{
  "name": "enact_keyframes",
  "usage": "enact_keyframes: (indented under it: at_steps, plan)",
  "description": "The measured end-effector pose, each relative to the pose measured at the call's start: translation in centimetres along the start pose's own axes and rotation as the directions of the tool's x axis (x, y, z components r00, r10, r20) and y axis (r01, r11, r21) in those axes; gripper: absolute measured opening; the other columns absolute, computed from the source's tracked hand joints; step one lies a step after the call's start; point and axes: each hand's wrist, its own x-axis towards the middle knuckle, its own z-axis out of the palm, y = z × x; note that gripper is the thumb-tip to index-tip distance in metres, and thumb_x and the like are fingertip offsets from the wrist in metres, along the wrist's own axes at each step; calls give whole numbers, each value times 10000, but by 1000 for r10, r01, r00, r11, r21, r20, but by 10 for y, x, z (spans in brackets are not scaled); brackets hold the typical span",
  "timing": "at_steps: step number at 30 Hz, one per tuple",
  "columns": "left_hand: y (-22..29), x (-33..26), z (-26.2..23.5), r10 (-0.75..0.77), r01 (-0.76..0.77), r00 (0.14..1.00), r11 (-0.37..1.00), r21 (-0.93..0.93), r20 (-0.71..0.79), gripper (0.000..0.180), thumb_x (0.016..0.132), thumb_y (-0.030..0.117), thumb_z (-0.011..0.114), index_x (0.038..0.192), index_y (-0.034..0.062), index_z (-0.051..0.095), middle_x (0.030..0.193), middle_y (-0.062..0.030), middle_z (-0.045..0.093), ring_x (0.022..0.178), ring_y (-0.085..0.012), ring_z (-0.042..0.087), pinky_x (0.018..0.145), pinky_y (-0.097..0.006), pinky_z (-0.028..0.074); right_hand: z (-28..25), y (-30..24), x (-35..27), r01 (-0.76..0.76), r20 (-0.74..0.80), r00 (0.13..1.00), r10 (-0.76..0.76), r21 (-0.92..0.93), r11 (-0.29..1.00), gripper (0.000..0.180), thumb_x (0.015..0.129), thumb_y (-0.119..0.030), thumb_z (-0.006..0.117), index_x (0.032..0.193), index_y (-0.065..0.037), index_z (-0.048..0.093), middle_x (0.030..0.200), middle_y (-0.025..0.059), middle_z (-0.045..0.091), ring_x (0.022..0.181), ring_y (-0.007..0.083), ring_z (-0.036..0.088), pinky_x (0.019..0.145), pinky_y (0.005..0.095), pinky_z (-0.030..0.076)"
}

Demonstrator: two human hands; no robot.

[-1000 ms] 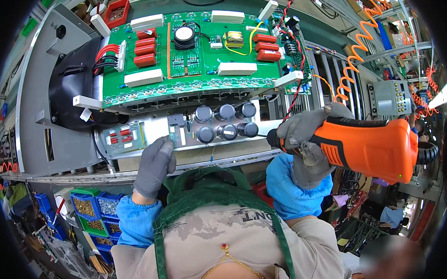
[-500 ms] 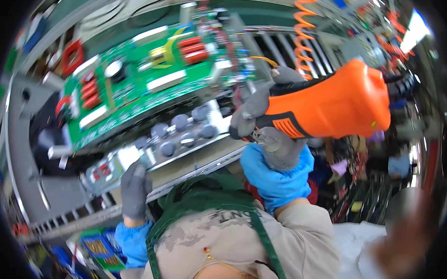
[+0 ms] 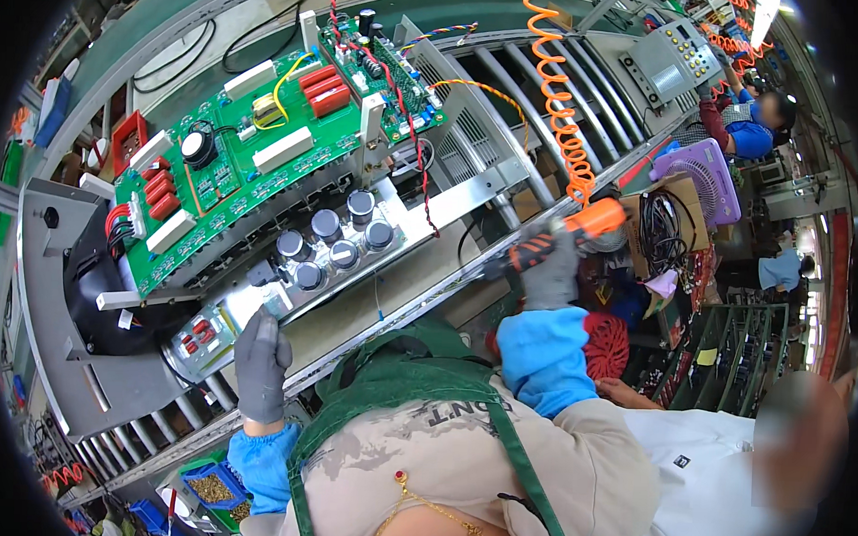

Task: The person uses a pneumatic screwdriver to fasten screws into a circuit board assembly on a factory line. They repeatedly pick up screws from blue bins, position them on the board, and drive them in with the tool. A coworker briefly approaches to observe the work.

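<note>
Beside a roller conveyor [image 3: 447, 292], a worker's right hand [image 3: 552, 274] wraps gloved fingers tightly around an orange-and-black power tool [image 3: 596, 218] — while the left hand [image 3: 263, 368], fingers nearly straight, lies by a silvery plate [image 3: 244, 301], any grip unclear.

On the roller conveyor [image 3: 600, 95], chassis [image 3: 44, 321] is carried; circuit board [image 3: 239, 159] is mounted behind capacitors [image 3: 327, 225]; power tool [image 3: 596, 217] is held right.

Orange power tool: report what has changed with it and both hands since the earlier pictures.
Still gripping the orange power tool, the right hand has drawn it back from the capacitors, lower and to the right. The view has turned. The left hand stays beside the small board; the green circuit board remains in place.
</note>
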Motion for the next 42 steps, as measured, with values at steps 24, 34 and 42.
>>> enact_keyframes:
  at_steps: [24,34,42]
  plan:
    - [-18,-15,4,43,-44,998,999,-30,-51,424,900,301,447,1200,5,496,553,49,300,478,-42,262,429,-207,185,-117,215,73,-344,-124,931,344,-615,709,449,750,-22,644,1173,-61,498,861,108,581,747,179,580,712,363,529]
    - [-21,-16,9,63,-69,996,993,-93,-65,448,887,303,457,1214,-2,477,528,50,308,455,-43,267,415,-207,186,-64,183,45,-657,-226,754,617,-262,707,283,848,-73,507,1127,-27,497,1011,107,580,984,247,550,886,394,452]
    - [-15,-22,15,29,-41,996,987,-154,-83,449,894,203,472,1275,-31,428,641,56,312,545,-35,280,467,-189,202,-63,180,52,-596,-238,791,563,-508,622,274,858,-116,514,1118,-31,492,1049,108,581,1019,270,550,862,402,472]
